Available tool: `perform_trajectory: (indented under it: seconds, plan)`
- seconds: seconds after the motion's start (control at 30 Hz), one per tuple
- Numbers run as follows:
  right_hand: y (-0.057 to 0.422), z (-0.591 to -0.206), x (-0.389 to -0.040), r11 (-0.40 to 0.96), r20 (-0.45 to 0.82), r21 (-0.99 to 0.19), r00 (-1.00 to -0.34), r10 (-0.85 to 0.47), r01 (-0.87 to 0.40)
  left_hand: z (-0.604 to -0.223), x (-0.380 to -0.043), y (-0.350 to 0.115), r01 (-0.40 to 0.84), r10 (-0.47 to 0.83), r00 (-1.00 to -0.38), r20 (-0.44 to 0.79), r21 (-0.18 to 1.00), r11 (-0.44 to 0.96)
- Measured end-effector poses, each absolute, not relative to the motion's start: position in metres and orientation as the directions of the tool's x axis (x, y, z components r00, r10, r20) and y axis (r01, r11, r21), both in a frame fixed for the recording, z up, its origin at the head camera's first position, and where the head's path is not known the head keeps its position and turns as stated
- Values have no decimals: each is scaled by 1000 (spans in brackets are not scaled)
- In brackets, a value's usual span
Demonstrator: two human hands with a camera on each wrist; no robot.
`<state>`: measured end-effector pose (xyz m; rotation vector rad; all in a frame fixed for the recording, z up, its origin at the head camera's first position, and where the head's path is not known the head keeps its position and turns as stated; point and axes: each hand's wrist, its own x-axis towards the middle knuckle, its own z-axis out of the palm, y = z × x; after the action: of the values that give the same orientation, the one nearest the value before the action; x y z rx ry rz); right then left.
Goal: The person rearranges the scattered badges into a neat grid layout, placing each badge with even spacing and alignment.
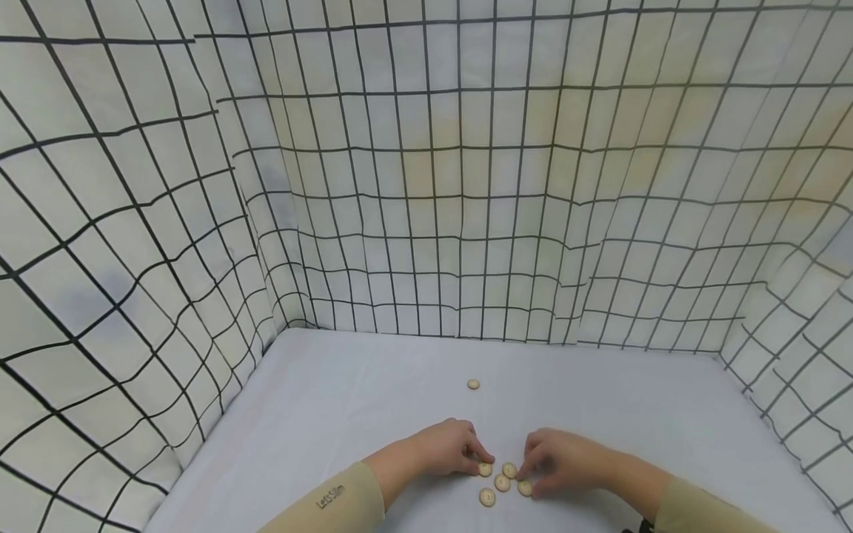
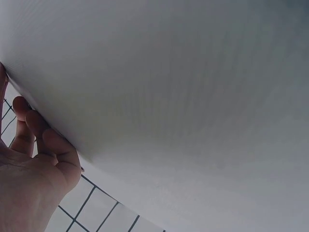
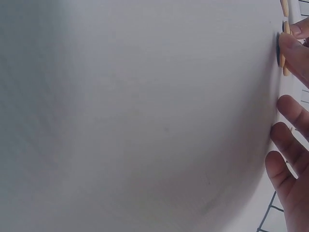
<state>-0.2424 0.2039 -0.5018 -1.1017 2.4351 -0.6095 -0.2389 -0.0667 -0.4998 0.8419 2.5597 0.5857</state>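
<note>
Several round, pale wooden buttons with small dark marks at their centres lie on the white table. My left hand [image 1: 445, 447] pinches one button [image 1: 485, 469] at the cluster's left between thumb and forefinger. At the right side, my right hand [image 1: 566, 460] has thumb and forefinger around another button [image 1: 526, 488]. Between the hands lie an upper button [image 1: 509, 470], a middle button [image 1: 503, 483] and a nearer button [image 1: 487, 497]. In the right wrist view the thumb lies against a button's [image 3: 280, 53] edge. The left wrist view shows curled fingers [image 2: 62, 147]; the left button is hidden there.
One more button [image 1: 473, 384] lies apart, farther back on the white tabletop [image 1: 360, 385]. White cloth walls with a black grid [image 1: 426, 222] enclose the table at the back and both sides.
</note>
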Motion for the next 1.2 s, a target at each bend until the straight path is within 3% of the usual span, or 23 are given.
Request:
perform_trajectory:
  seconds: [0.83, 1.2]
  plan:
    - [205, -506, -241, 598, -155, -528, -623, -766, -604, -500, -239, -66, 448, 614, -759, -217, 511, 734]
    - [204, -509, -244, 590, -161, -489, -598, -785, -643, -496, -237, -66, 444, 611, -759, -225, 508, 738]
